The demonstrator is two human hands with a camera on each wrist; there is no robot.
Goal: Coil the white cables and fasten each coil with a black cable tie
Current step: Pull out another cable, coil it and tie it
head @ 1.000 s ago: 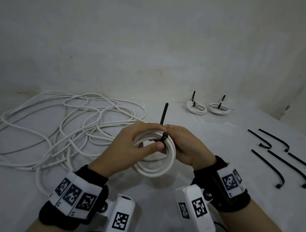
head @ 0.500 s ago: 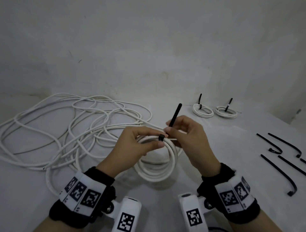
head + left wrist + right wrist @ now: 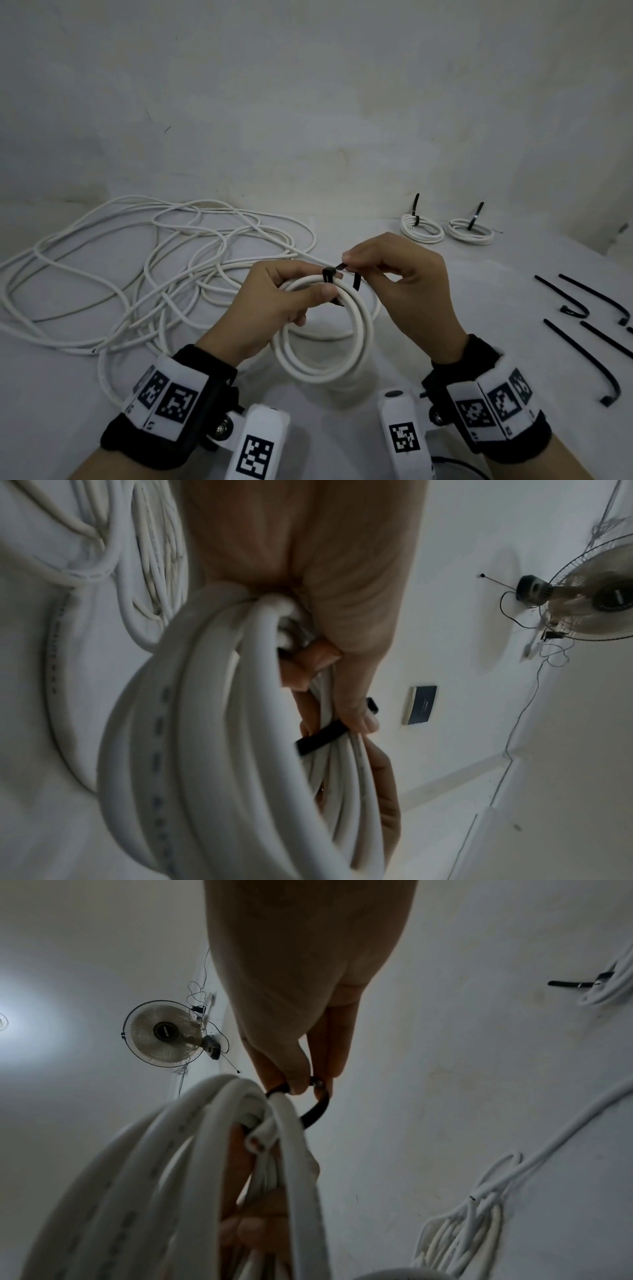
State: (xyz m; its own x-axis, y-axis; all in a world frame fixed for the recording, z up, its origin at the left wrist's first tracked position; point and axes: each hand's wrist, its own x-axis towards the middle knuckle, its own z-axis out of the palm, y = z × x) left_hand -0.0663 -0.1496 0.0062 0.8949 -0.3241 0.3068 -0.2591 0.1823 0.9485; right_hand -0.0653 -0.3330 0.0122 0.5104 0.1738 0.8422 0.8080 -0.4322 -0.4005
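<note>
Head: left hand [image 3: 270, 305] gripped the white coil [image 3: 329, 346] above the table [image 3: 445, 308]; right hand [image 3: 407, 287] pinched the black cable tie [image 3: 337, 269] at the coil's top.
Left wrist: thumb [image 3: 356, 685] pressed the strap onto the coil.
Right wrist: fingertips [image 3: 298, 1080] clamped the looped tie.

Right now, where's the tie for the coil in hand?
Head view, centre: the black cable tie loops the top of the held coil, pinched between the left hand and the right hand.
</note>
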